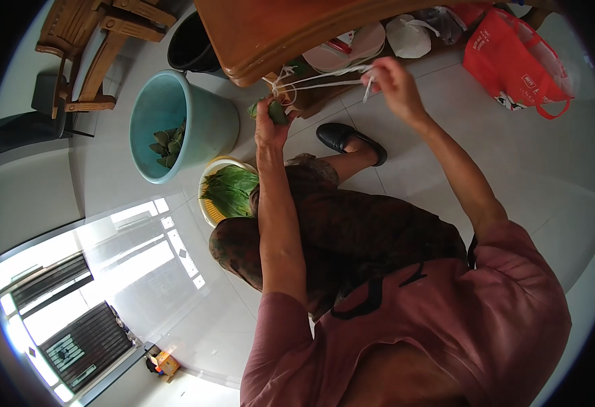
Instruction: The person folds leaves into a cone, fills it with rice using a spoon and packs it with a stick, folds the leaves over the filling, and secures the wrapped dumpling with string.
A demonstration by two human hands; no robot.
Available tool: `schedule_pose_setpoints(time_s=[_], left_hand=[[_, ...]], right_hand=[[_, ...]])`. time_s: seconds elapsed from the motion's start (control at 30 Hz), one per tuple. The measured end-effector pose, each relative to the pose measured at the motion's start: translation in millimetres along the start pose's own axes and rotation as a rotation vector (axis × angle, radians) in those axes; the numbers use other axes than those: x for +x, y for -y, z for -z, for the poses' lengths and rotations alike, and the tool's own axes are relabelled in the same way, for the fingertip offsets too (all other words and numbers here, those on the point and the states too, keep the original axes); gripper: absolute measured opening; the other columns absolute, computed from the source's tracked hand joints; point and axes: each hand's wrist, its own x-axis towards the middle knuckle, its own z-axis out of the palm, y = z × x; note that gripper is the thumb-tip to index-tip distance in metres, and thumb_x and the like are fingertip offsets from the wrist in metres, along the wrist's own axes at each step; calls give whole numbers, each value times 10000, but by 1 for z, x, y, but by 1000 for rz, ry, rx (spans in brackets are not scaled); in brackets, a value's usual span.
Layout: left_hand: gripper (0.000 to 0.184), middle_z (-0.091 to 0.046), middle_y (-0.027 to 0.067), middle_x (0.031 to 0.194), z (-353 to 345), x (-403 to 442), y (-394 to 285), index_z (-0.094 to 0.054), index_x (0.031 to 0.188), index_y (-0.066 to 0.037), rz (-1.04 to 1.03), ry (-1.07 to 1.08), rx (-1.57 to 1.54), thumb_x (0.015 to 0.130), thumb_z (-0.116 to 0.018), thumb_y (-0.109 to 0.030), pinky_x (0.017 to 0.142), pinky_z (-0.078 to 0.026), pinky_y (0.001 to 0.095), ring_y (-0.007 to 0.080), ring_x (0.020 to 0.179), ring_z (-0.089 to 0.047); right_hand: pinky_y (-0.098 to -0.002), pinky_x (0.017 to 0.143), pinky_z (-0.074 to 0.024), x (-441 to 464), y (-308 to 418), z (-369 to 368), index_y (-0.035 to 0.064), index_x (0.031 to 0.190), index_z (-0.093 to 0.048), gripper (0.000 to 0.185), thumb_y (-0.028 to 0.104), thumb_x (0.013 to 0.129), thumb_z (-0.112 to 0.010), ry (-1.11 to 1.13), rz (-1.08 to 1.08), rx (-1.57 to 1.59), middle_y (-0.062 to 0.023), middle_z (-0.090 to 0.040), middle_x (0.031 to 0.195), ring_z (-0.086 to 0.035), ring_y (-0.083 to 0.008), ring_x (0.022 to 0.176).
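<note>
My left hand point(270, 130) is closed around a green leaf-wrapped dumpling point(276, 112), close to the table corner. White string point(324, 74) runs from beside the dumpling, where several strands gather at a knot, across to my right hand point(394, 83). The fingers of that hand are pinched on the string, and a short loose end hangs below them. The strands between the hands look stretched. Whether the string is wound around the dumpling is hard to make out.
A light-blue bucket point(226, 112) holds several wrapped dumplings point(168, 144). Green leaves point(231, 190) lie in a yellow basket point(209, 211) beside my knee. The wooden table point(290, 34) overhangs a shelf with a pink basin point(372, 47). A red bag point(508, 61) stands at right, a black bin point(192, 44) behind.
</note>
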Motion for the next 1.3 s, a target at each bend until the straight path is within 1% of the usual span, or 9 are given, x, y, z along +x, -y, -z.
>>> schedule_pose_setpoints(time_s=[0.13,0.17,0.3,0.4,0.43,0.57,0.63,0.8,1.3], left_hand=[[209,-593,34,882,5,4,0,-521,920,-143,6,9,10,793,-557,-305,722,-406,398,209,863,-536],[210,-593,31,880,6,4,0,-520,922,-144,10,7,7,793,-558,-306,718,-405,394,207,859,-535],[198,-587,14,859,11,7,2,-526,911,-148,-2,39,9,797,-560,-307,710,-405,375,201,835,-530],[170,-577,5,831,4,4,2,-537,880,-149,-1,14,17,797,-558,-297,703,-404,364,197,824,-527],[165,-573,4,821,2,4,2,-539,872,-147,5,6,11,795,-558,-292,697,-402,360,196,823,-527],[161,-561,3,787,-1,5,3,-545,839,-134,19,-53,5,786,-563,-284,673,-395,347,192,802,-527],[168,-556,5,772,0,7,1,-544,821,-124,11,-95,33,781,-570,-286,660,-394,342,185,778,-527],[185,-543,13,744,-3,18,12,-542,778,-113,23,-171,119,772,-586,-292,645,-397,336,161,715,-522],[273,-577,102,805,-14,23,11,-532,864,-50,104,-87,89,808,-516,-316,722,-471,404,251,794,-576]], right_hand=[[-298,824,-473,-4,-8,35,65,940,-508,114,164,886,-526,-230,-85,720,-25,-552,811,-558,-160,763],[-290,711,-485,-3,-7,42,90,898,-493,107,197,905,-502,-352,-93,788,-10,-506,727,-499,-118,639],[-216,473,-309,-21,-16,114,119,887,-503,79,194,889,-529,-421,-127,680,48,-380,646,-289,-56,501],[-212,442,-320,-43,-18,154,111,882,-507,96,203,881,-532,-472,-180,202,56,-384,636,-313,-41,490],[-227,434,-342,-55,-5,140,88,866,-511,123,205,862,-549,-429,-74,-298,60,-412,629,-375,-45,498],[-312,485,-407,-100,-36,116,39,695,-542,221,213,821,-594,290,52,-918,-64,-521,602,-505,-212,524],[-343,518,-425,-129,-56,98,32,616,-529,282,215,822,-591,258,55,-850,-114,-535,616,-537,-268,565],[-362,536,-453,-188,-87,76,94,717,-555,127,193,795,-572,503,305,-933,-62,-546,685,-566,-239,641],[-435,621,-475,-201,-140,88,89,802,-558,185,266,777,-514,960,30,-957,-131,-594,790,-600,-320,759]])
